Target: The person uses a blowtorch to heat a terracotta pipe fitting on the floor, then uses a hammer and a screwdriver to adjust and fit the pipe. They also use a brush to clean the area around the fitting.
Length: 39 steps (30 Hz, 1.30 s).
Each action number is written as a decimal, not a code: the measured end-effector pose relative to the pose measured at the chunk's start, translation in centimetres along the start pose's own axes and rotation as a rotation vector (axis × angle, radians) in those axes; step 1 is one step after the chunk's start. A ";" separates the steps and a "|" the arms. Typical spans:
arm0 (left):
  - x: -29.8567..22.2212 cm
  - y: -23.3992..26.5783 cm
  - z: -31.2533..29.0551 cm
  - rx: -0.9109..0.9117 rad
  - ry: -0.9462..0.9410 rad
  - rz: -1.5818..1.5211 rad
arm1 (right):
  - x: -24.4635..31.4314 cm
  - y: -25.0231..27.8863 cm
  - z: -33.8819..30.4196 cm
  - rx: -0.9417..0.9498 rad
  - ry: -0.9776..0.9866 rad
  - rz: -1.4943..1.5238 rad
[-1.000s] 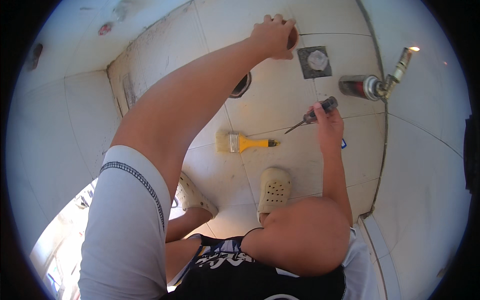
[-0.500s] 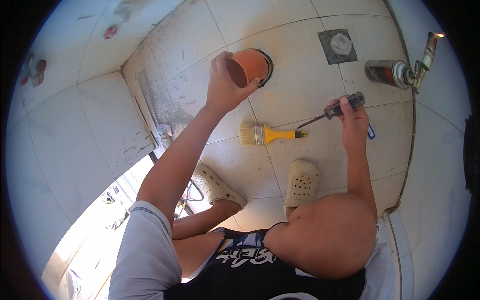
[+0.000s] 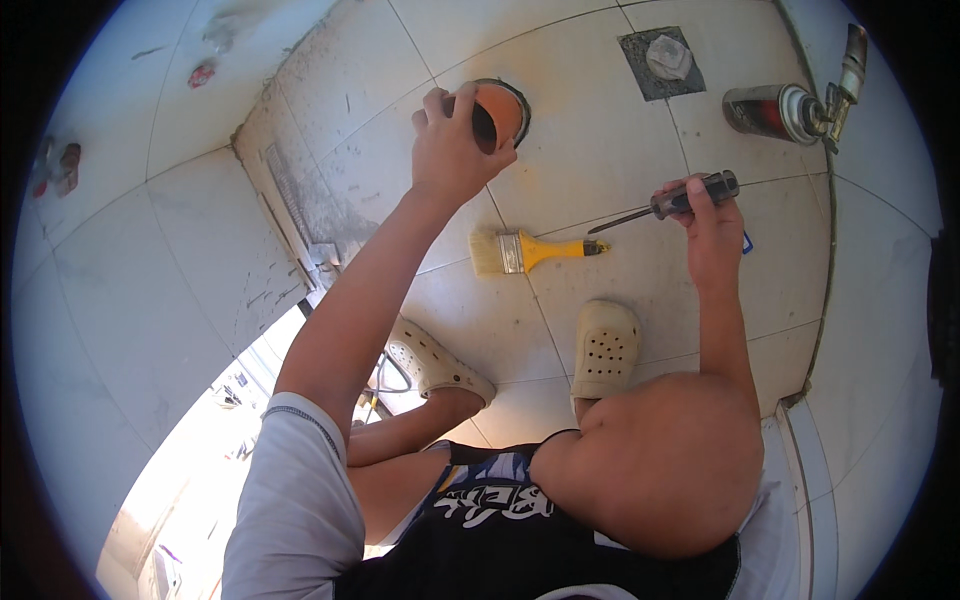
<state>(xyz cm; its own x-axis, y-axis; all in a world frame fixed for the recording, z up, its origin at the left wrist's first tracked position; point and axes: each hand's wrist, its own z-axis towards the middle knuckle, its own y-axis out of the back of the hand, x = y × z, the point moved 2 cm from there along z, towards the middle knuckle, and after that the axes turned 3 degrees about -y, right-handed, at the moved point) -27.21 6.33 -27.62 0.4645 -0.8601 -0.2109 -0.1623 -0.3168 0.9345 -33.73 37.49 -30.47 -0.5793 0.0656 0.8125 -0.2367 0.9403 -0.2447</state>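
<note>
Knee and two pale clogs [image 3: 605,345] sit nearest, the person crouching on the tiled floor [image 3: 620,130]. Beyond them a yellow-handled paintbrush [image 3: 525,251] lies flat on the tiles, between the two arms. The right hand [image 3: 712,215] is closed around a dark-handled screwdriver [image 3: 680,199], shaft pointing left just above the floor, seemingly held ready. The left hand [image 3: 452,150] is wrapped around an orange pipe fitting [image 3: 497,112], held over the round floor opening, probably to seat it. Farther off are a square drain [image 3: 660,62] and a gas torch canister [image 3: 785,108]. Compared with half a second ago, the fitting appears closer to the opening; the screwdriver is barely shifted.
</note>
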 end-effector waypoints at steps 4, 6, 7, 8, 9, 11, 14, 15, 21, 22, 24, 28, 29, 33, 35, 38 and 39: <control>-0.2 0.2 0.0 -0.012 -0.038 0.053 | 0.0 0.9 -0.3 -0.019 0.022 0.011; -0.2 0.1 -0.1 -0.025 -0.041 0.048 | -0.1 1.4 -0.6 -0.020 0.008 0.027; -0.1 0.0 -0.1 -0.025 -0.031 0.041 | -0.1 1.6 -0.8 -0.027 0.005 0.032; -0.1 -0.1 -0.2 -0.022 -0.021 0.032 | -0.2 1.7 -1.0 -0.024 0.005 0.053; -0.1 -0.3 -0.3 -0.033 -0.013 0.029 | -0.2 1.9 -1.2 -0.032 0.012 0.073; -0.1 -0.6 -0.5 -0.057 0.001 0.015 | -0.4 2.2 -1.6 -0.037 0.020 0.098; -0.1 -1.2 -1.1 -0.148 0.000 -0.035 | -0.5 2.5 -1.9 -0.027 0.019 0.112; -0.2 -1.3 -1.2 -0.189 -0.024 -0.039 | -0.6 2.5 -2.0 -0.029 0.021 0.116; -0.7 -0.7 -0.8 -0.154 -0.008 -0.031 | -0.7 2.1 -2.3 0.000 0.023 0.180; -0.8 -0.6 -0.5 -0.128 0.012 -0.006 | -0.6 1.9 -2.3 0.000 0.019 0.178; -1.1 -0.5 0.0 -0.077 0.041 0.020 | -0.6 1.5 -2.3 0.019 0.014 0.199; -0.7 -0.1 0.1 -0.056 0.018 0.025 | -0.3 1.2 -2.1 0.044 0.030 0.179; -0.4 0.0 0.0 -0.046 -0.004 0.019 | -0.3 1.3 -2.1 0.038 0.036 0.172; 0.6 0.7 0.1 -0.060 -0.130 0.010 | -0.1 1.8 -2.2 0.035 0.026 0.162; 0.6 0.6 0.4 -0.002 -0.089 0.060 | -0.2 1.9 -2.3 0.040 0.024 0.162; -0.5 0.1 0.8 -0.018 -0.057 0.095 | -0.3 2.1 -2.5 0.033 0.023 0.160; -0.8 -0.1 0.8 -0.004 -0.022 0.126 | -0.3 2.2 -2.6 0.033 0.033 0.150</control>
<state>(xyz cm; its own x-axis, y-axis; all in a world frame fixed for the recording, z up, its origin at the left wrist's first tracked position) -28.28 6.68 -27.81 0.4211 -0.9017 -0.0981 -0.2145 -0.2041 0.9552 -32.10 40.42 -29.89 -0.5842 0.2161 0.7823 -0.1751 0.9076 -0.3815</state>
